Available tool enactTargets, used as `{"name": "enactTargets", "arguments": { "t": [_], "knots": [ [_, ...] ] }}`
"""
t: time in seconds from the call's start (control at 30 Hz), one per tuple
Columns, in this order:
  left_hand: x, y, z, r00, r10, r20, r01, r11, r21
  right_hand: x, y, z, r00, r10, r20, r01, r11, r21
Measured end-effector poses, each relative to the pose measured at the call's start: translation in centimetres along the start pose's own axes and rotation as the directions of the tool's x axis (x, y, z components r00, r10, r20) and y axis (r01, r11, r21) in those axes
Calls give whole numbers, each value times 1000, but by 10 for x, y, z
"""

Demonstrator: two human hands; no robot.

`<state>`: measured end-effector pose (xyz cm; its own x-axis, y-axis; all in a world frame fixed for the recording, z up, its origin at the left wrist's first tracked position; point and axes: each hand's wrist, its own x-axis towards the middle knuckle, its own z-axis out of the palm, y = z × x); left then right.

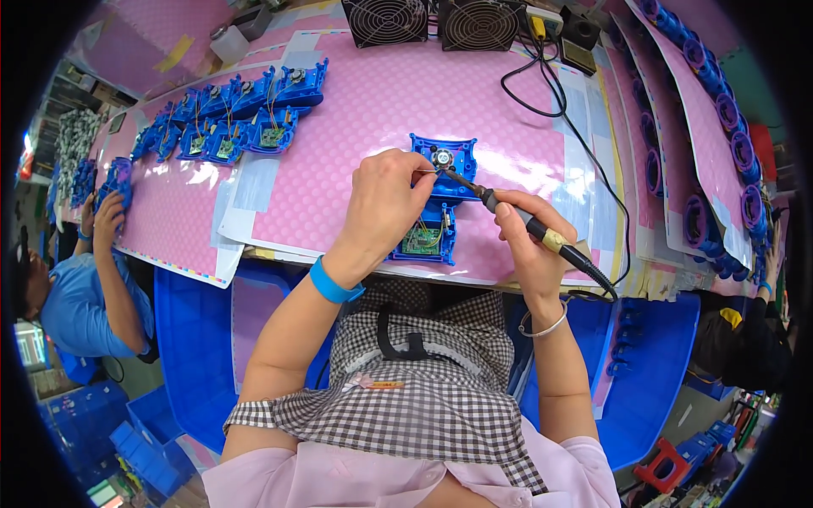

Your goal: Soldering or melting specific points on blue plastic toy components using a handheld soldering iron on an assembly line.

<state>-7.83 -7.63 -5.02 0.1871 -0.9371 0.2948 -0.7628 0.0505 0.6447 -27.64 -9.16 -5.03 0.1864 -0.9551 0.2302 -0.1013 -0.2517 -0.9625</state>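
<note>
My right hand (pixel 533 241) is closed around a soldering iron (pixel 529 222) with a grey and yellow handle. Its tip meets the edge of a small round speaker (pixel 442 157) in the upper blue plastic housing half (pixel 462 157). With fingers pinched, my left hand (pixel 389 195) holds a thin wire (pixel 428 171) at that same spot. Nearer to me lies the lower blue housing half (pixel 448 245), which carries a green circuit board (pixel 422 240); my left hand partly covers the gap between the two halves.
Several opened blue housings (pixel 262 110) with boards and wires stand in rows at the left. Two black fans (pixel 385 21) are at the back. The iron's black cord (pixel 605 178) loops over the right side. Racks of blue parts (pixel 728 110) rise at right; a co-worker (pixel 93 288) sits left.
</note>
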Motion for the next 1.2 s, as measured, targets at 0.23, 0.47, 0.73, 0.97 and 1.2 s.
{"name": "enactTargets", "arguments": {
  "t": [0.23,0.47,0.73,0.97,1.2],
  "knots": [
    [1,0,0,1000,13,2,-13,1000,0,-1,-12,-17,995,-64,-75,63,998,-12],
    [2,-3,2,1000,26,0,-26,1000,-2,-1,-5,-29,964,-148,-222,148,989,-17],
    [1,-1,-3,996,80,-29,-79,997,25,-10,-3,-21,997,-43,68,53,986,-158],
    [-35,-46,-57,868,-220,-445,39,924,-381,5,-6,34,790,-251,559,490,807,-330],
    [-83,-91,-65,729,-468,-499,189,839,-510,97,17,126,718,-407,565,609,760,-227]
  ]
}}
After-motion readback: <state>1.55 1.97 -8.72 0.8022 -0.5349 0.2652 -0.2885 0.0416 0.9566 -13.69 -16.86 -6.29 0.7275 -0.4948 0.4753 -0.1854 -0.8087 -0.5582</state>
